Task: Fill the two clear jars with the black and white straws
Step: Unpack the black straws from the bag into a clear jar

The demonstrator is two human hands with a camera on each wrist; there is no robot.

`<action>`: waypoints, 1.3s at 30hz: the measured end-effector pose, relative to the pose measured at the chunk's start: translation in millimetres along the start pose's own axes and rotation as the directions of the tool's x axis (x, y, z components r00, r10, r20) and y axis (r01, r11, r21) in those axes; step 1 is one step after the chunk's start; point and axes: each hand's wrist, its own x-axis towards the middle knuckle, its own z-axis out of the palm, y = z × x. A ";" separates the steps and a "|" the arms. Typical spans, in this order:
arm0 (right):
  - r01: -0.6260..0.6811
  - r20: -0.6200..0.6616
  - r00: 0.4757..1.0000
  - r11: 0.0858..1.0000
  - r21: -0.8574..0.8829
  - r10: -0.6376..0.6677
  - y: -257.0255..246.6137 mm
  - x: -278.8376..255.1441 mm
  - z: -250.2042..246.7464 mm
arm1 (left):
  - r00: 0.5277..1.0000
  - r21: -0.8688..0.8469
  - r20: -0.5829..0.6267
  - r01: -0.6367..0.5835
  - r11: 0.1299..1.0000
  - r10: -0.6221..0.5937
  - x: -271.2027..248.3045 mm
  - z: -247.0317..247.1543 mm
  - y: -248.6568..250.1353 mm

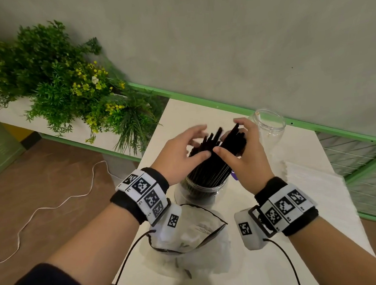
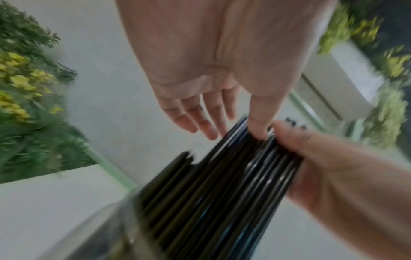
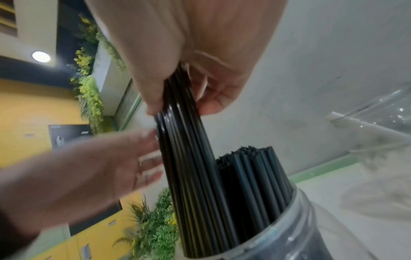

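Note:
A clear jar (image 1: 201,189) in the middle of the white table (image 1: 270,259) holds several black straws (image 1: 209,170). They stand upright and fan out above its rim. My right hand (image 1: 229,136) grips a bundle of them near their tops, thumb on one side (image 3: 151,98) and fingers on the other. My left hand (image 1: 199,141) is beside the bundle with its fingers straight (image 2: 200,119), and its thumb touches the straws. A second clear jar (image 1: 269,124) stands empty at the back right. White straws (image 1: 315,177) lie in a pile on the right.
A crumpled clear plastic bag (image 1: 190,239) lies in front of the filled jar, and wrist-camera cables run over it. A planter of green and yellow plants (image 1: 66,89) is at the left. A grey wall with a green rail (image 1: 201,100) is close behind the table.

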 end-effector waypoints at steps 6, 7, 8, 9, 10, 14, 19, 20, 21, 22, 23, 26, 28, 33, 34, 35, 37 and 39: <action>0.169 -0.022 0.984 0.966 -0.197 -0.177 6.3 0.1 6.6 | 0.960 0.211 -0.031 -0.267 0.940 0.280 8.6 1.0 10.8; 0.209 -0.031 0.975 0.955 -0.211 -0.221 8.5 -0.2 6.3 | 0.952 0.276 -0.035 -0.285 0.918 0.306 6.7 2.7 3.5; 0.245 -0.031 0.966 0.944 -0.219 -0.257 10.4 -0.5 5.9 | 0.942 0.334 -0.037 -0.303 0.893 0.333 4.1 4.9 -4.9; 0.272 -0.020 0.958 0.934 -0.232 -0.285 12.1 -1.0 5.9 | 0.932 0.377 -0.041 -0.319 0.870 0.359 1.2 7.3 -13.0; 0.294 0.001 0.953 0.923 -0.251 -0.303 13.4 -1.9 5.9 | 0.927 0.399 -0.058 -0.319 0.860 0.371 -1.8 9.6 -20.3; 0.379 0.087 0.925 0.880 -0.287 -0.370 18.8 -3.8 9.7 | 0.988 0.259 -0.103 -0.082 0.962 0.112 -18.4 13.1 -38.6; 0.429 0.197 0.901 0.861 -0.272 -0.387 15.6 -9.8 20.2 | 0.971 0.111 0.080 0.214 0.970 -0.224 -30.9 17.7 -52.7; 0.438 0.223 0.895 0.858 -0.269 -0.387 14.9 -9.7 22.8 | 0.965 0.080 0.088 0.241 0.967 -0.248 -31.1 18.8 -55.5; 0.454 0.240 0.887 0.844 -0.286 -0.395 14.7 -9.4 25.9 | 0.960 0.056 0.093 0.259 0.964 -0.263 -31.1 20.0 -57.7; 0.471 0.251 0.879 0.823 -0.318 -0.406 15.7 -9.6 28.5 | 0.958 0.038 0.096 0.269 0.962 -0.271 -31.6 21.1 -60.3; 0.479 0.253 0.876 0.805 -0.351 -0.411 17.8 -9.9 30.7 | 0.956 0.025 0.101 0.274 0.961 -0.275 -32.2 21.8 -62.0; 0.395 0.264 0.912 0.847 -0.356 -0.314 23.1 -17.5 32.5 | 0.958 0.018 0.121 0.261 0.965 -0.261 -34.2 20.5 -65.1; 0.379 0.306 0.911 0.858 -0.348 -0.278 27.7 -24.1 31.4 | 0.959 0.023 0.132 0.252 0.968 -0.252 -34.3 19.1 -66.4; 0.480 0.441 0.847 0.784 -0.394 -0.298 41.7 -28.9 30.7 | 0.949 -0.004 0.149 0.280 0.960 -0.276 -31.9 19.3 -71.2; 0.501 0.463 0.834 0.765 -0.404 -0.301 42.9 -29.1 29.0 | 0.945 -0.021 0.151 0.295 0.955 -0.289 -30.9 19.7 -71.6; 0.509 0.470 0.830 0.755 -0.414 -0.301 44.0 -29.4 25.9 | 0.941 -0.040 0.156 0.311 0.950 -0.302 -29.7 19.9 -72.0; 0.446 0.432 0.863 0.795 -0.411 -0.261 46.2 -30.5 15.2 | 0.931 -0.067 0.178 0.333 0.940 -0.317 -27.9 19.8 -72.5; 0.254 0.347 0.930 0.893 -0.372 -0.120 50.3 -31.6 2.6 | 0.923 -0.057 0.206 0.344 0.937 -0.327 -25.9 18.9 -71.7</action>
